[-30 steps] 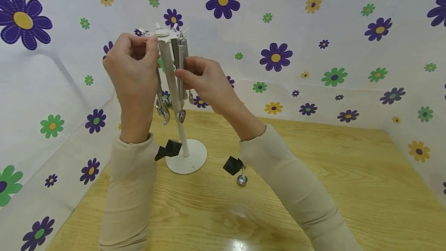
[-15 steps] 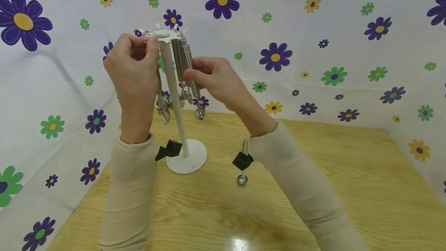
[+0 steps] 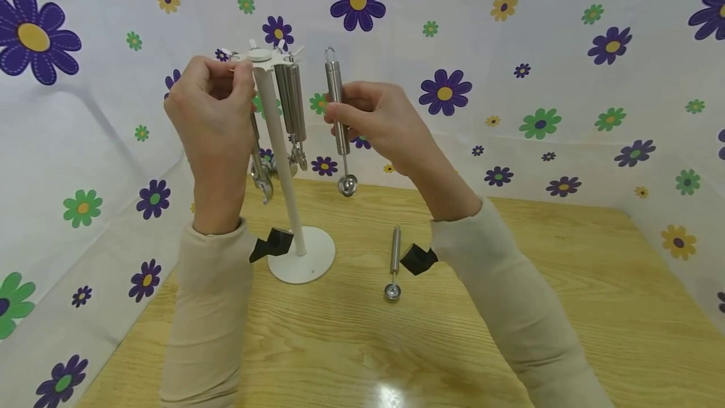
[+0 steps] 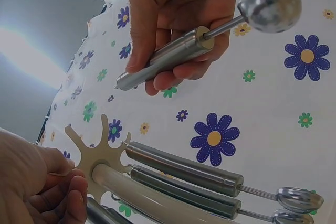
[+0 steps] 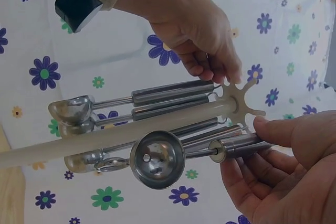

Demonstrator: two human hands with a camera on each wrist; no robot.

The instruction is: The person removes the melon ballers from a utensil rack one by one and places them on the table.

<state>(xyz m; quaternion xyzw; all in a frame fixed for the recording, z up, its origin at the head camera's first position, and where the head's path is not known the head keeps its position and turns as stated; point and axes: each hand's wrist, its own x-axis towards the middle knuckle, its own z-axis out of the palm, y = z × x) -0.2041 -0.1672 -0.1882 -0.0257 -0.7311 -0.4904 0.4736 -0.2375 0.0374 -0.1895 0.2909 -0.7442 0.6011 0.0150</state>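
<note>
Head view: my right hand [image 3: 385,121] grips a steel scoop [image 3: 342,136] by its handle, thumb on one side and fingers on the other. Scoop position: in the air, near and to the right of the white stand [image 3: 287,187], apart from it, slightly tilted, loop end up, bowl down. My left hand [image 3: 215,115] pinches one arm of the stand's star-shaped top between thumb and fingers. Right of the pole, hanging utensils [image 3: 299,106] with steel handles; others on the left, partly covered by my left hand. A second scoop [image 3: 395,250] lies on the wooden table [image 3: 612,282], bowl toward me. Right wrist view: the gripped scoop's hollow faces the camera. Background: flowered white cloth [image 3: 385,55].
</note>
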